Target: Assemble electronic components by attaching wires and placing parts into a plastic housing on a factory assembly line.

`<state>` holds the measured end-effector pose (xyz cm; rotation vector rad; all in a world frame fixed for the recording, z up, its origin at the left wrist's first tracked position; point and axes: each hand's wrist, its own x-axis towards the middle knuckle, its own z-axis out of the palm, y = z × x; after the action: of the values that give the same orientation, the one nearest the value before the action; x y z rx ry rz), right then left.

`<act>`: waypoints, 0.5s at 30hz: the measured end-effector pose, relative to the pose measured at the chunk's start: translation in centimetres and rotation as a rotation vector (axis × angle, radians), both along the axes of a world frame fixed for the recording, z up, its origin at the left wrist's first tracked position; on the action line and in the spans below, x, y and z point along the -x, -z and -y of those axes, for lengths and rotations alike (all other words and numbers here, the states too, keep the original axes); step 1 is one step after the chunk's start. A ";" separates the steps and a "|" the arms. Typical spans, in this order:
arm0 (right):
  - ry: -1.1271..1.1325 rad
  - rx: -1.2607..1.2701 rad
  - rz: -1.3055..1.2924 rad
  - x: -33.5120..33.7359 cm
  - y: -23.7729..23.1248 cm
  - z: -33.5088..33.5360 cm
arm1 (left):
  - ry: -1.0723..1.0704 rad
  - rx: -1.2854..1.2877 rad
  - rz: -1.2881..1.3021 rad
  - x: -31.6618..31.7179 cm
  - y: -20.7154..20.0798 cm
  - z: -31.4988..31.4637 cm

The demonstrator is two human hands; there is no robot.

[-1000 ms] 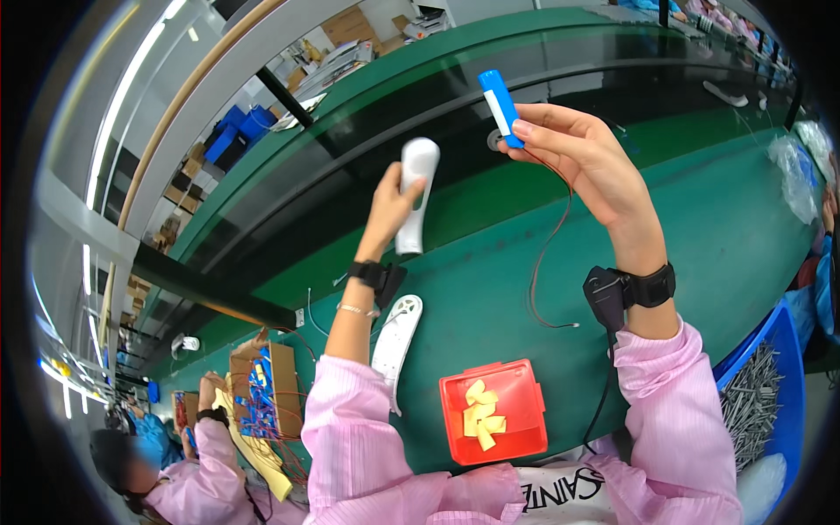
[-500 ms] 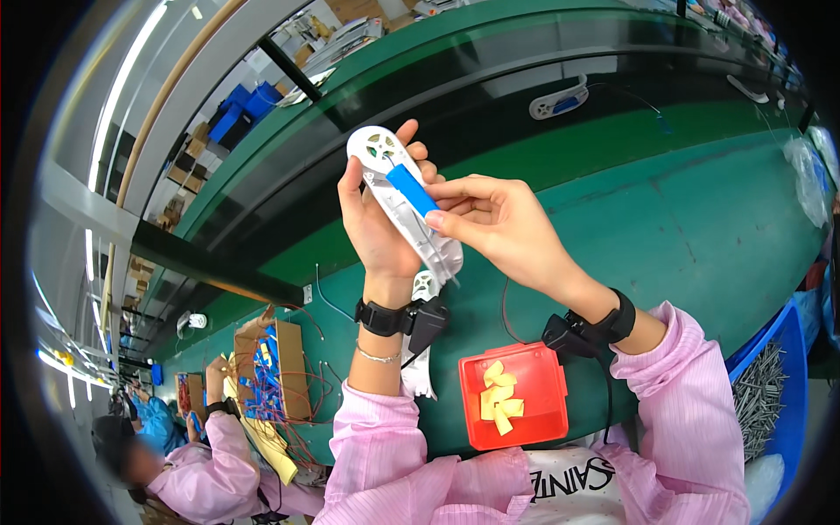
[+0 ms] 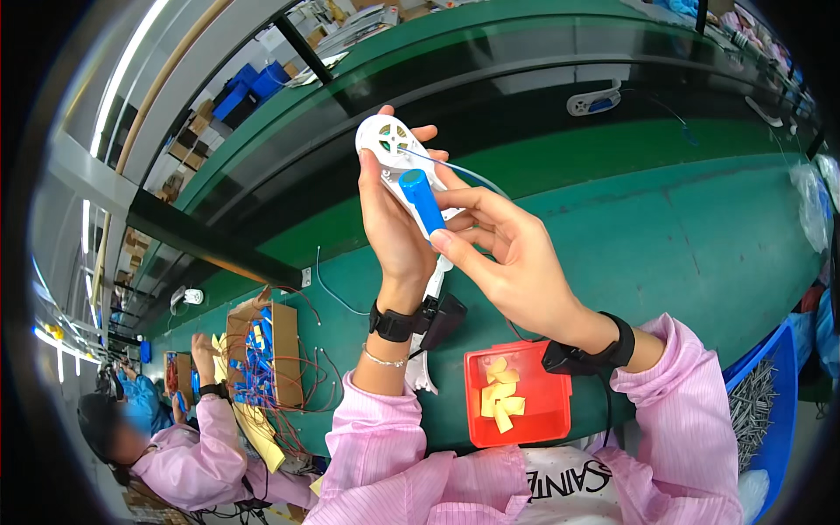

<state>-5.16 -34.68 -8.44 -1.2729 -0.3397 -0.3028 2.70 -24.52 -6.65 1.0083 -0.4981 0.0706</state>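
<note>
My left hand (image 3: 391,232) is closed around a white plastic housing (image 3: 372,133), an elongated shell with a round vented end pointing up and away. My right hand (image 3: 534,271) pinches a blue cylindrical battery (image 3: 426,208) between thumb and fingers. The battery is tilted over the housing, its round end facing up; whether they touch I cannot tell. A thin pale-blue wire (image 3: 472,173) arcs from the round end toward the right hand. Below my left wrist another white plastic part (image 3: 421,374) lies on the green bench, partly hidden by the black wrist device.
A red tray (image 3: 561,411) with yellow pieces (image 3: 504,401) sits near me. At left, a cardboard box (image 3: 287,354) holds blue batteries and trailing wires beside a co-worker (image 3: 197,446). A blue bin (image 3: 792,411) of screws stands at right; another white housing (image 3: 595,101) lies at the back.
The battery has turned from lying along the housing to tilting up, showing its round end. The pale-blue wire now arcs out to the right. Both hands shifted slightly right.
</note>
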 end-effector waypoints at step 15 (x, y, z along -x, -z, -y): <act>0.271 0.294 0.108 -1.2 -0.3 1.6 | 0.061 0.089 -0.023 0.7 0.0 0.1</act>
<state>-3.97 -36.26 -8.10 -1.5988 -0.3110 -0.5696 1.95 -24.59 -6.61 0.9057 -0.5000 0.0259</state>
